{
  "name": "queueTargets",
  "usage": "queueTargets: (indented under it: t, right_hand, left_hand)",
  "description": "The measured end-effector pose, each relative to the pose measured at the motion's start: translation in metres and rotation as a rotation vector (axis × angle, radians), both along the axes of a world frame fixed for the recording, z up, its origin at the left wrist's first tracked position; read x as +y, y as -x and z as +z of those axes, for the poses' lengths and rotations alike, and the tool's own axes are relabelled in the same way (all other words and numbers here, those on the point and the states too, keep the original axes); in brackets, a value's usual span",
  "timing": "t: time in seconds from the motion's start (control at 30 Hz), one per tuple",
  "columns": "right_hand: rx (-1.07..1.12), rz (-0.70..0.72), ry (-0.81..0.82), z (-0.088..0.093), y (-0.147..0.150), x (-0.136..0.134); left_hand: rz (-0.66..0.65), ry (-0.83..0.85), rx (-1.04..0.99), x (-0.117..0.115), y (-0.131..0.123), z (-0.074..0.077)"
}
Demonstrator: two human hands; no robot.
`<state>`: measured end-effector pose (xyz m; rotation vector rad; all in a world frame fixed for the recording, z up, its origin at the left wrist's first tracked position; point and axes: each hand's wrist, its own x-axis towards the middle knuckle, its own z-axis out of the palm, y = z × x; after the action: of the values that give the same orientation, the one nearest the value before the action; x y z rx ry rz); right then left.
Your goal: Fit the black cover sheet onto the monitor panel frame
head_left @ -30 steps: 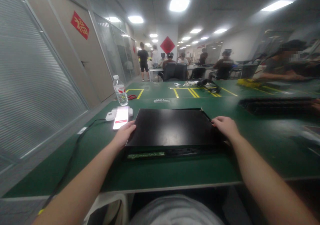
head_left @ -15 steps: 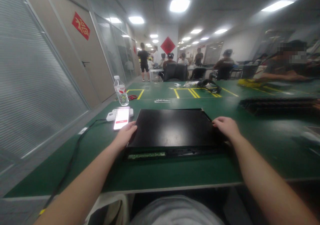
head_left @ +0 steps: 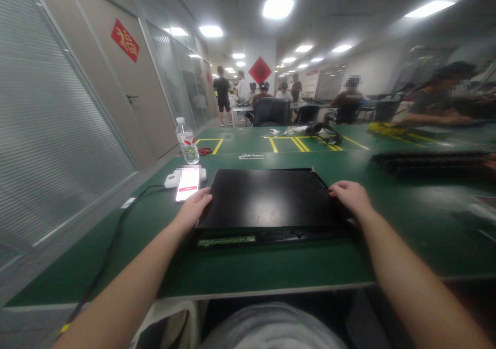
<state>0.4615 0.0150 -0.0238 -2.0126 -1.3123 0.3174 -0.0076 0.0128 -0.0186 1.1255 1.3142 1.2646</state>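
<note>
A flat black metal case (head_left: pixel 267 199) lies on the green table (head_left: pixel 271 266) right in front of me, with a strip of green circuit board showing under its near edge. My left hand (head_left: pixel 194 208) grips the case's left edge, fingers curled round it. My right hand (head_left: pixel 351 196) grips the right edge the same way. Both forearms reach in from the bottom of the view.
A lit phone (head_left: pixel 187 184) lies left of the case beside a white charger (head_left: pixel 171 179) with a black cable. A water bottle (head_left: pixel 187 141) stands behind it. Another black case (head_left: pixel 430 161) lies at the right. Several people sit and stand at tables beyond.
</note>
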Motion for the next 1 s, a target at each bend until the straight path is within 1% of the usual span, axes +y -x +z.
queueTargets:
  t: [0.33,0.43,0.63,0.83,1.0]
  right_hand:
    - [0.0,-0.013,0.036,-0.0011,-0.0017,0.0026]
    - [-0.005,-0.009,0.041,0.0011,-0.0007,0.0016]
    - [-0.003,-0.01,0.056,0.0047,0.0013,-0.001]
    - [-0.041,-0.006,0.05,0.0011,-0.0012,0.0005]
    - [-0.09,0.005,0.044,0.0001,-0.0016,0.001]
  left_hand:
    - [-0.03,0.013,0.095,0.008,0.0064,-0.009]
    - [-0.053,0.014,0.123,0.0072,0.0061,-0.0077]
    - [-0.051,-0.025,0.171,0.0062,0.0053,-0.0052]
    - [-0.078,-0.028,0.183,0.0034,0.0046,-0.005]
    - [-0.054,-0.04,0.181,0.0031,0.0035,-0.004]
